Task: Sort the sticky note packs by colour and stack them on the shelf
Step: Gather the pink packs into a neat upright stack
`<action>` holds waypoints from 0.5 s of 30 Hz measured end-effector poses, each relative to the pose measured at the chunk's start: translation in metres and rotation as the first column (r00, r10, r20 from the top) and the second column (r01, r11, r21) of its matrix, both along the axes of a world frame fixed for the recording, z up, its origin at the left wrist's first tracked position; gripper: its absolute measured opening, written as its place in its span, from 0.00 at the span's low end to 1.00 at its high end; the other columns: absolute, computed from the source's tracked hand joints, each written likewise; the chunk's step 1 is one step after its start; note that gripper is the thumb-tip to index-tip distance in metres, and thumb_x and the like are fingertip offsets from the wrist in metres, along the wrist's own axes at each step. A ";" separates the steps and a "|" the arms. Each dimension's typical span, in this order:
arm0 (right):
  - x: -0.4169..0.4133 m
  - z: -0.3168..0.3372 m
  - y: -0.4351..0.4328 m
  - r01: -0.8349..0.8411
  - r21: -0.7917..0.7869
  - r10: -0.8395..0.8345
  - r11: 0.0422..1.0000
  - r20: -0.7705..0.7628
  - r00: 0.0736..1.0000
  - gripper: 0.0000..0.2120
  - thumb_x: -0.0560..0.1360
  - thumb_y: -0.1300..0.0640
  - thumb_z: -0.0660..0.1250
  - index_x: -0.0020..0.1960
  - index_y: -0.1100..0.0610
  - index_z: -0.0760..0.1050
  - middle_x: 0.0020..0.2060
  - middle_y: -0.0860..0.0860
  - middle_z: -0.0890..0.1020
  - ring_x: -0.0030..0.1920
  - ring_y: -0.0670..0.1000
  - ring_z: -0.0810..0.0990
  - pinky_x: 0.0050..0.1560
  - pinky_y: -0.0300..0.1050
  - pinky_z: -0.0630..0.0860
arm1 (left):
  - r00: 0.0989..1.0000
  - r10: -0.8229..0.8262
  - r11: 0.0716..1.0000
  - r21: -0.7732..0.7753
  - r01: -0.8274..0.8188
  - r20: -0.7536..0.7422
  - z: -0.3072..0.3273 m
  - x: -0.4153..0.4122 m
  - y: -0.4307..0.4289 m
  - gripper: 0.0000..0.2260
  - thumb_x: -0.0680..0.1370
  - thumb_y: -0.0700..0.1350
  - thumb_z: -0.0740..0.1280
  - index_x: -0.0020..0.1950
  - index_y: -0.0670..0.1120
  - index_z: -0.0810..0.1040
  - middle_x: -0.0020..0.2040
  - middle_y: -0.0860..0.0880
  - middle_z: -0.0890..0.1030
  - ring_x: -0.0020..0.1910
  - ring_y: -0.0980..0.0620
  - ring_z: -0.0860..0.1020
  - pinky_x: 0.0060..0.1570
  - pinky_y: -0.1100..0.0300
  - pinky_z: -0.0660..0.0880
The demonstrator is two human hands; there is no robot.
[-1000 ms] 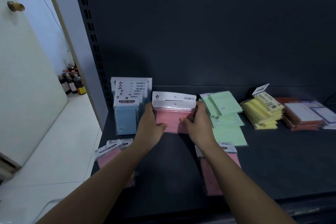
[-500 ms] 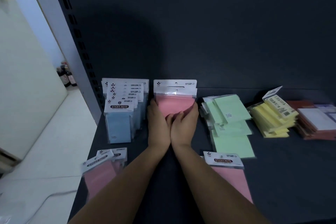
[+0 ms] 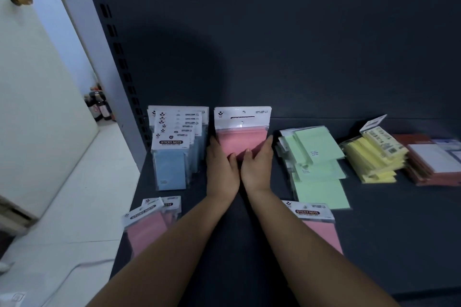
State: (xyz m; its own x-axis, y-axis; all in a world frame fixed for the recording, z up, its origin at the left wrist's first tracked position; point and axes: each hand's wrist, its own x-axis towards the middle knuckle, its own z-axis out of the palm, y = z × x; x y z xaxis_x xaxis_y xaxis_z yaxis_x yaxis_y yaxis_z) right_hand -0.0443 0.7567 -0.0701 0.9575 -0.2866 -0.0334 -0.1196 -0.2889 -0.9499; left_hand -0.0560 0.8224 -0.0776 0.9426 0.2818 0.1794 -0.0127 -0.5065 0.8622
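Squaring seems the aim: our left hand [image 3: 220, 167] and right hand [image 3: 257, 166], flat and grasping nothing, press the sides of the pink stack [image 3: 240, 137], standing it beside the blue packs [image 3: 172, 157].

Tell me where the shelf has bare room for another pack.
Widest bare shelf: front right, in front of the yellow packs and right of the front pink pack. Crowded: the back row, where blue packs, the pink stack and green packs sit close together.
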 end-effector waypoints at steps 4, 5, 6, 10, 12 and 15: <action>-0.015 0.015 -0.011 -0.070 0.110 0.083 0.991 -0.116 0.990 0.32 0.78 0.64 0.56 0.77 0.59 0.44 0.76 0.54 0.54 0.75 0.52 0.55 0.75 0.47 0.54 | 0.997 -0.023 0.995 -0.093 0.017 -0.072 0.008 -0.011 -0.003 0.25 0.79 0.36 0.59 0.74 0.36 0.54 0.71 0.37 0.63 0.71 0.43 0.63 0.70 0.49 0.61; -0.021 0.020 -0.015 -0.087 0.133 0.103 0.987 -0.119 0.988 0.29 0.77 0.65 0.57 0.76 0.59 0.51 0.74 0.56 0.61 0.72 0.53 0.62 0.72 0.49 0.60 | 0.996 -0.025 0.994 -0.108 0.016 -0.083 0.009 -0.015 -0.003 0.25 0.79 0.37 0.59 0.73 0.36 0.56 0.71 0.37 0.64 0.71 0.43 0.63 0.70 0.49 0.61; -0.029 0.026 -0.019 -0.112 0.161 0.130 0.981 -0.105 0.986 0.24 0.76 0.67 0.57 0.72 0.60 0.61 0.68 0.57 0.70 0.66 0.53 0.70 0.67 0.48 0.68 | 0.996 -0.029 0.992 -0.123 0.018 -0.084 0.010 -0.021 -0.003 0.23 0.78 0.37 0.60 0.72 0.36 0.58 0.69 0.38 0.65 0.69 0.43 0.65 0.69 0.49 0.62; -0.062 0.051 -0.053 -0.197 0.119 0.203 0.973 -0.044 0.978 0.12 0.75 0.68 0.60 0.48 0.54 0.77 0.41 0.47 0.79 0.46 0.49 0.76 0.55 0.46 0.73 | 0.991 -0.103 0.978 -0.189 0.086 -0.087 0.013 -0.056 -0.010 0.16 0.78 0.37 0.61 0.65 0.40 0.68 0.59 0.48 0.72 0.59 0.50 0.72 0.57 0.64 0.66; -0.077 0.056 -0.077 -0.180 -0.108 0.177 0.978 -0.040 0.983 0.09 0.75 0.65 0.62 0.46 0.54 0.78 0.41 0.51 0.81 0.46 0.52 0.78 0.53 0.47 0.74 | 0.963 -0.201 0.972 -0.162 0.172 -0.180 0.012 -0.073 -0.015 0.13 0.79 0.41 0.62 0.63 0.41 0.71 0.57 0.48 0.75 0.57 0.50 0.73 0.53 0.64 0.66; -0.104 0.051 -0.109 -0.133 -0.650 0.070 0.748 -0.122 0.990 0.09 0.77 0.56 0.63 0.49 0.60 0.79 0.44 0.56 0.81 0.45 0.56 0.79 0.44 0.47 0.74 | 0.907 -0.295 0.924 0.150 0.351 -0.301 0.010 -0.096 -0.022 0.11 0.79 0.49 0.60 0.53 0.44 0.77 0.53 0.47 0.76 0.57 0.46 0.72 0.53 0.55 0.69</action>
